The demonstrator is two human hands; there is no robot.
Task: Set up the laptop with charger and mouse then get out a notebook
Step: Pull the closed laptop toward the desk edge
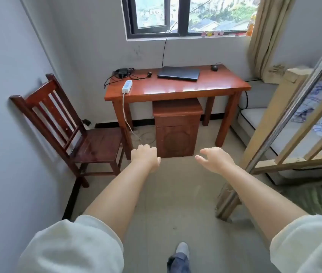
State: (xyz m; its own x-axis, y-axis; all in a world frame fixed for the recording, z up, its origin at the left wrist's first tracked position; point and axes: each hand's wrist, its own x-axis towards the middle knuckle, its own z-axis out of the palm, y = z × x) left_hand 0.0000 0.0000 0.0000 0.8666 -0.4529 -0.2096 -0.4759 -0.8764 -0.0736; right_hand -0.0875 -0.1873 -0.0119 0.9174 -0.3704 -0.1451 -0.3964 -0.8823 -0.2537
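A closed dark laptop (178, 74) lies at the back middle of a red-brown wooden desk (175, 88). A black mouse (214, 68) rests at the desk's back right corner. At the back left lies a black charger (123, 72) with tangled cables, and a white power strip (127, 86) sits near the left front edge with its cord hanging down. No notebook is visible. My left hand (146, 156) and my right hand (214, 159) are stretched out in front of me, well short of the desk, empty with loosely curled fingers.
A small wooden cabinet (176, 128) stands under the desk. A wooden chair (73, 131) faces sideways against the left wall. On the right are a bed (286, 125) and a wooden and metal bunk frame (274, 138). A window (187, 15) is above the desk.
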